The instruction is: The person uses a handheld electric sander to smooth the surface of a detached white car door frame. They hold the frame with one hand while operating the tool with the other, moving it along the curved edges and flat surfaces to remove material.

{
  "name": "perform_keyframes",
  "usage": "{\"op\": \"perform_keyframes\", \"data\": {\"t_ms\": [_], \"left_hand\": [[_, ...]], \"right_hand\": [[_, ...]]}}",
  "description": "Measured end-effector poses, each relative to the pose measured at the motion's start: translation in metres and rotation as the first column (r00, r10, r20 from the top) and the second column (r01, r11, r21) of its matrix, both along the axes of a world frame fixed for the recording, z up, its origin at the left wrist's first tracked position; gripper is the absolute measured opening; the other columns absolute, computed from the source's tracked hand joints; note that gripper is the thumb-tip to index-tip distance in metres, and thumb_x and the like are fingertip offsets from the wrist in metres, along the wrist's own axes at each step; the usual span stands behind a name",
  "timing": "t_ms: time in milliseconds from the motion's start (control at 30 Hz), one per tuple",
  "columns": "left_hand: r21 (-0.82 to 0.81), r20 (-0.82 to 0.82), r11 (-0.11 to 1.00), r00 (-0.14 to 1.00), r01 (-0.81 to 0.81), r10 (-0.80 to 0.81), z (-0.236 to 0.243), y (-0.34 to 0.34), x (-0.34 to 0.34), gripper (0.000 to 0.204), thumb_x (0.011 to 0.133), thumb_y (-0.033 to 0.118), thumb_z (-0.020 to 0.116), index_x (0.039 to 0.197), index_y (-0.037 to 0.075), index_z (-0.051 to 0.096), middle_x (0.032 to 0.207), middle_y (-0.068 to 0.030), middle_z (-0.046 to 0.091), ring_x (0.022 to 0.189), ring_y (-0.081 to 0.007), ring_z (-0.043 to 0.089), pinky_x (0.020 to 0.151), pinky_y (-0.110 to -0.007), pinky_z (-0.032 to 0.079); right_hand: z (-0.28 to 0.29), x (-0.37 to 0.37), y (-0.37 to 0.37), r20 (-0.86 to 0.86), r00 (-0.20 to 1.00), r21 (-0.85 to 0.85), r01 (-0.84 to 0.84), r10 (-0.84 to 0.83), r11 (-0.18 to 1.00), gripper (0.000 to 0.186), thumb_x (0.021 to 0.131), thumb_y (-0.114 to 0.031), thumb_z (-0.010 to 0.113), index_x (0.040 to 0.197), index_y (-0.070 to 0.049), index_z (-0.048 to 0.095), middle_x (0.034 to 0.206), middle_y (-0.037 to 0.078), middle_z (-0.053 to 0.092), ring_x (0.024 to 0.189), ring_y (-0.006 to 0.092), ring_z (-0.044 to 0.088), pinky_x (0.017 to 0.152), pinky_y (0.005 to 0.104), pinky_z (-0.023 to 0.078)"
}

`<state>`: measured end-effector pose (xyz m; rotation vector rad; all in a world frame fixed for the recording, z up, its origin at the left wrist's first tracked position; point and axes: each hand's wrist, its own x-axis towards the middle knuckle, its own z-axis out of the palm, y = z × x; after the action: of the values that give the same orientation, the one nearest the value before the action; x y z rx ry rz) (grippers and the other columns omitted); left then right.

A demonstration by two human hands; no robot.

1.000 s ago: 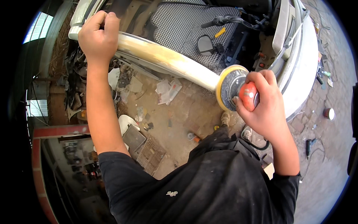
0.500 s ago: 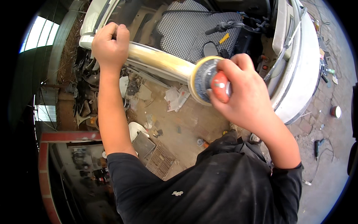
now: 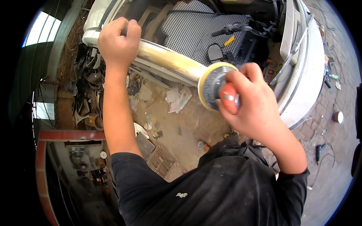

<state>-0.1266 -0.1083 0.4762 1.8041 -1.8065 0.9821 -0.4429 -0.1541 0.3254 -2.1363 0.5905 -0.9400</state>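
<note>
My left hand [image 3: 119, 45] is closed around the upper-left part of a long white body rail [image 3: 166, 56] of a vehicle, its surface partly rubbed to a yellowish tone. In my right hand [image 3: 252, 105] is a round power sander with a red top [image 3: 229, 98] and a wide yellow-rimmed pad [image 3: 206, 88]; my fingers curl over the top. The pad is at the rail's right-hand stretch and hides part of it. The pad's underside is hidden.
Beyond the rail are a checked seat [image 3: 192, 34], black handlebar [image 3: 235, 28], loose mirror [image 3: 215, 52] and white panel [image 3: 303, 90]. Below lie papers [image 3: 177, 100], a wire rack [image 3: 160, 162], a can [image 3: 338, 117] and a corded tool [image 3: 319, 152]. Parts are piled left [image 3: 90, 71].
The sander in my right hand moved left along the rail, then slightly back right. My left hand still grips the rail. The whole view has shifted a little, with the scene further right.
</note>
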Motion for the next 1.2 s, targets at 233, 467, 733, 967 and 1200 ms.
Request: {"op": "perform_keyframes", "data": {"t_ms": [233, 467, 733, 967, 1200], "left_hand": [[-0.029, 0.022, 0.997, 0.998, 0.067, -0.067, -0.001, 0.000, 0.003, 0.035, 0.090, 0.026, 0.067, 0.064, 0.005, 0.054, 0.060, -0.0079, 0.055, 0.059, -0.0285, 0.051, 0.057, -0.043, 0.041], [-0.035, 0.028, 0.998, 0.998, 0.053, -0.052, -0.001, -0.003, 0.002, 0.036, 0.091, 0.024, 0.068, 0.065, 0.004, 0.052, 0.060, -0.0088, 0.051, 0.057, -0.0267, 0.047, 0.056, -0.041, 0.039], [-0.051, 0.056, 0.990, 0.990, 0.130, -0.128, -0.001, -0.003, 0.012, 0.039, 0.088, 0.025, 0.068, 0.061, 0.006, 0.048, 0.057, -0.0082, 0.049, 0.054, -0.0288, 0.045, 0.053, -0.043, 0.036], [-0.051, 0.035, 0.996, 0.996, 0.078, -0.077, -0.002, -0.004, 0.005, 0.038, 0.088, 0.025, 0.068, 0.062, 0.006, 0.049, 0.057, -0.0087, 0.049, 0.054, -0.0296, 0.045, 0.053, -0.043, 0.036], [-0.042, 0.029, 0.995, 0.996, 0.089, -0.088, -0.001, 0.000, 0.003, 0.035, 0.090, 0.023, 0.068, 0.066, 0.003, 0.052, 0.060, -0.0084, 0.051, 0.058, -0.0270, 0.048, 0.057, -0.041, 0.039]], "right_hand": [[-0.011, -0.020, 0.007, -0.101, 0.995, 0.063, 0.029, -0.022, 0.998, 0.038, 0.077, -0.010, 0.083, 0.110, -0.008, 0.066, 0.114, 0.018, 0.056, 0.096, 0.0382, 0.070, 0.084, 0.0478, 0.060], [-0.001, -0.004, -0.001, 0.003, 0.998, -0.031, 0.062, -0.062, 0.998, 0.036, 0.078, -0.009, 0.079, 0.112, -0.006, 0.064, 0.112, 0.020, 0.057, 0.090, 0.0400, 0.069, 0.079, 0.0463, 0.060], [0.001, -0.010, 0.017, -0.062, 0.998, -0.043, 0.030, -0.032, 0.999, 0.036, 0.079, -0.010, 0.080, 0.111, -0.007, 0.065, 0.109, 0.019, 0.056, 0.089, 0.0383, 0.069, 0.079, 0.0453, 0.059], [0.015, 0.011, -0.009, 0.046, 0.998, -0.036, 0.033, -0.031, 0.999, 0.040, 0.078, -0.010, 0.080, 0.115, -0.005, 0.065, 0.109, 0.020, 0.057, 0.092, 0.0421, 0.067, 0.082, 0.0469, 0.058], [-0.013, -0.028, -0.004, -0.099, 0.994, 0.046, 0.056, -0.051, 0.997, 0.044, 0.076, -0.012, 0.083, 0.115, -0.004, 0.065, 0.110, 0.019, 0.058, 0.098, 0.0408, 0.068, 0.085, 0.0467, 0.058]]}}
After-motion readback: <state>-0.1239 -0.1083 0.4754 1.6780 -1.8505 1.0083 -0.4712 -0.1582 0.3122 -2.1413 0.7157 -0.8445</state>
